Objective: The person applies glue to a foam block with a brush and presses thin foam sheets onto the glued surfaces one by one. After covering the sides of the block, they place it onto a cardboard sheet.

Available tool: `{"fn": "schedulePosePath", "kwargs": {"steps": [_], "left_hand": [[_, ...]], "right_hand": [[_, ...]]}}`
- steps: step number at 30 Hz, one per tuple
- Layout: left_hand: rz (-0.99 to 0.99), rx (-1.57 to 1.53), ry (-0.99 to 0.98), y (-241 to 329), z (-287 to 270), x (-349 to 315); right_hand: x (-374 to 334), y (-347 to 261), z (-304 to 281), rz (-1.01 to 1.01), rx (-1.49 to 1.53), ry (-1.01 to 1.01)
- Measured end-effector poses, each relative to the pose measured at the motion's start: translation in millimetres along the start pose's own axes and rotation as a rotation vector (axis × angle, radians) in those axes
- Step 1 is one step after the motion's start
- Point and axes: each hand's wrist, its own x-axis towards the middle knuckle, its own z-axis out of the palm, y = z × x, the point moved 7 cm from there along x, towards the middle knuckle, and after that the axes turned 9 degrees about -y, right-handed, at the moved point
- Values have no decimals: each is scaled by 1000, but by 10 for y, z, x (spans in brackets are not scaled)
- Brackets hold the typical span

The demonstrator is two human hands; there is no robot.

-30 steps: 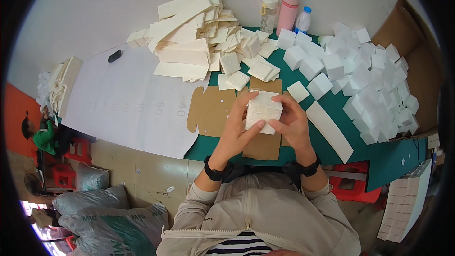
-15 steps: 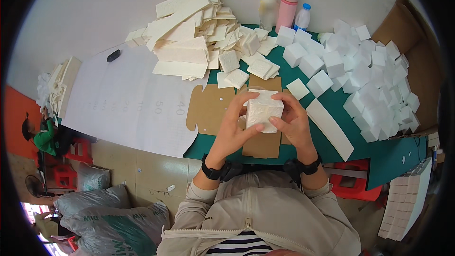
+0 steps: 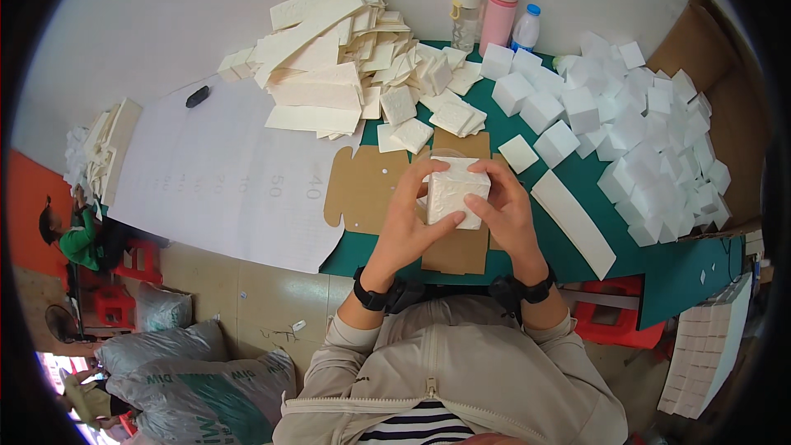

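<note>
Your right hand (image 3: 512, 214) shifts thumb up white cube (image 3: 447, 191); left hand (image 3: 404, 224) grips too, near table's (image 3: 358, 254) front edge; uneven squeeze could dent cube.

The creamy-white cube-shaped block (image 3: 451, 200) bears a relief pattern, while the flat brown cardboard (image 3: 371, 189) and smooth green tabletop (image 3: 578, 180) are plain, the foam-like cubes (image 3: 582, 111) bright white, the cylindrical flask (image 3: 498, 21) pink, and the fabric shirt (image 3: 422, 427) striped dark and white.

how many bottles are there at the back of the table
3: clear bottle on the left, pink bottle in the middle, blue-capped white bottle on the right; others could be hidden.
</note>
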Motion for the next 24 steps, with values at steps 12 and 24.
{"fn": "schedulePosePath", "kwargs": {"steps": [12,24], "left_hand": [[13,20,-16,-31,-1,-4],[73,155,26,28,-39,-13]], "right_hand": [[2,-14,12,-42,7,66],[-21,-116,29,-76,-105,95]]}}
